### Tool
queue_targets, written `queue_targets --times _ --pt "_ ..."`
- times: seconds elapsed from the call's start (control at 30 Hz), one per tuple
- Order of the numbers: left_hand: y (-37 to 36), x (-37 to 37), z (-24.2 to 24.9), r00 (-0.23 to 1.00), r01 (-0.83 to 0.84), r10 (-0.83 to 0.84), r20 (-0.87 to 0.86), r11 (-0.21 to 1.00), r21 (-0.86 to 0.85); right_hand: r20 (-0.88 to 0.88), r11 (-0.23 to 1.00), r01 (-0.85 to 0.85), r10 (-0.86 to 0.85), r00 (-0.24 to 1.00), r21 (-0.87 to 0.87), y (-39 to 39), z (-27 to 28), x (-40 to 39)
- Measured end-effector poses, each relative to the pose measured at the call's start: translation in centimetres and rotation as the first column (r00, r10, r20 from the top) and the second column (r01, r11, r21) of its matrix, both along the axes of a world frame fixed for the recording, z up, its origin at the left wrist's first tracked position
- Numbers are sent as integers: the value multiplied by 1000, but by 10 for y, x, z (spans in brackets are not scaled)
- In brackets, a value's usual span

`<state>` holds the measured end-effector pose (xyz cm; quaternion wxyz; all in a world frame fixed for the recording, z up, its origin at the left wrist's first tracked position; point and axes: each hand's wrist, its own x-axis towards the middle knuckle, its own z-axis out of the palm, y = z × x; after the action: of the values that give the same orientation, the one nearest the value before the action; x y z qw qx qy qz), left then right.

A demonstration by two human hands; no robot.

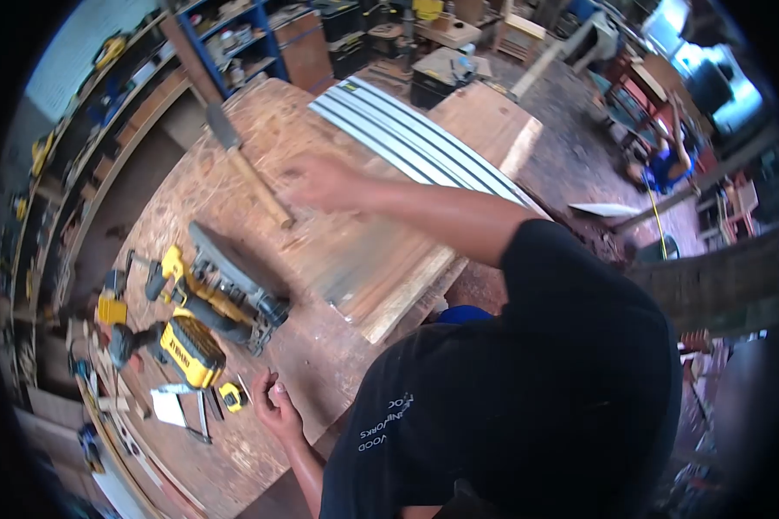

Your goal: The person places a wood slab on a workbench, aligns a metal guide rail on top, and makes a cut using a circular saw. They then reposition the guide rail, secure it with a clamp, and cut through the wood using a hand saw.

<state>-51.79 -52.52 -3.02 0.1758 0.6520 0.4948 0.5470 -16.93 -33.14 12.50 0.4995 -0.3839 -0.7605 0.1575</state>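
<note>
My right hand (pixel 320 183), smeared by motion, reaches over the wide wooden board (pixel 363 268) on the workbench. Close beyond it lies a chisel (pixel 251 177) with a wooden handle and a broad dark blade. My left hand (pixel 279 411) is low at the near side of the bench, palm up, thumb and finger apart. A thin pencil-like stick (pixel 245 387) shows right at its fingertips, beside a yellow tape measure (pixel 232 397). A yellow and black track saw (pixel 216 294) rests farther along the bench. A DeWalt battery (pixel 194 350) sits on the tool beside it.
A grooved silver guide rail (pixel 415 138) lies across the board's far side. A square (pixel 201 415) and a white card (pixel 168 405) are near the tape measure. Shelves with tools (pixel 95 164) line the left wall. Another person (pixel 666 164) sits at the far right.
</note>
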Motion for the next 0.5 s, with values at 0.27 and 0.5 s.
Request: queue_targets --times 0.27,0.5 --pt "65 112 46 894 422 -410 -182 906 35 550 192 866 -703 450 -462 -192 -159 356" --pt "54 223 41 785 433 -428 -448 896 -99 388 291 762 -724 571 -578 -238 -231 356"
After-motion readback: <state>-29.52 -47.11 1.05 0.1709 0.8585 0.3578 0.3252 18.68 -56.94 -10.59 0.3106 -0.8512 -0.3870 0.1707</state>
